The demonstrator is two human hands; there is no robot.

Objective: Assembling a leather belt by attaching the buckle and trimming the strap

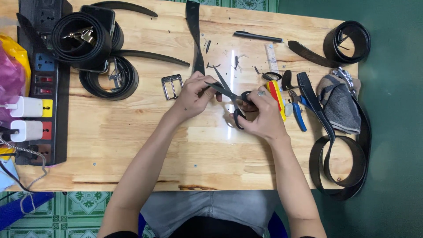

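My right hand (261, 115) grips black-handled scissors (230, 93) with the blades apart, pointing up and left. A black belt strap (194, 35) runs down from the table's far edge, and my left hand (193, 94) pinches its lower end between the blades. Small black leather scraps (211, 66) lie around the strap end. A silver rectangular buckle (172, 86) rests on the wood just left of my left hand.
Coiled black belts (83, 37) sit at the far left beside a black power strip (42, 83) with white chargers. More belts (348, 42) lie at the right, with a grey cloth (341, 103), blue-handled pliers (298, 112), a ruler (271, 57) and a yellow-red tool (276, 94).
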